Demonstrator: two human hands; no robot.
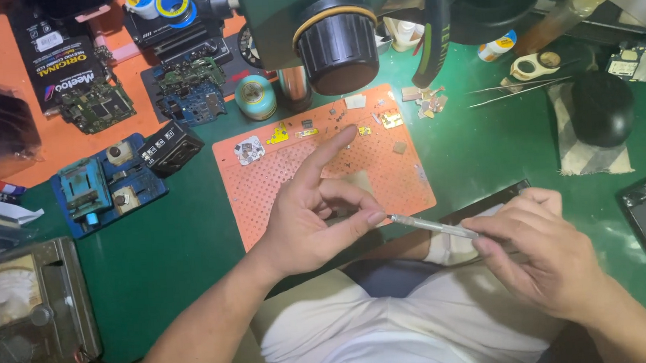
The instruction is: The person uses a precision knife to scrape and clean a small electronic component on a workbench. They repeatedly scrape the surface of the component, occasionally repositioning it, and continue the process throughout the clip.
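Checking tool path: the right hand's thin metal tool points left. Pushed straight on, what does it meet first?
The left hand. The tool in the right hand already has its tip at the left fingertips, seemingly touching; depth is unclear. The orange mat lies beyond.
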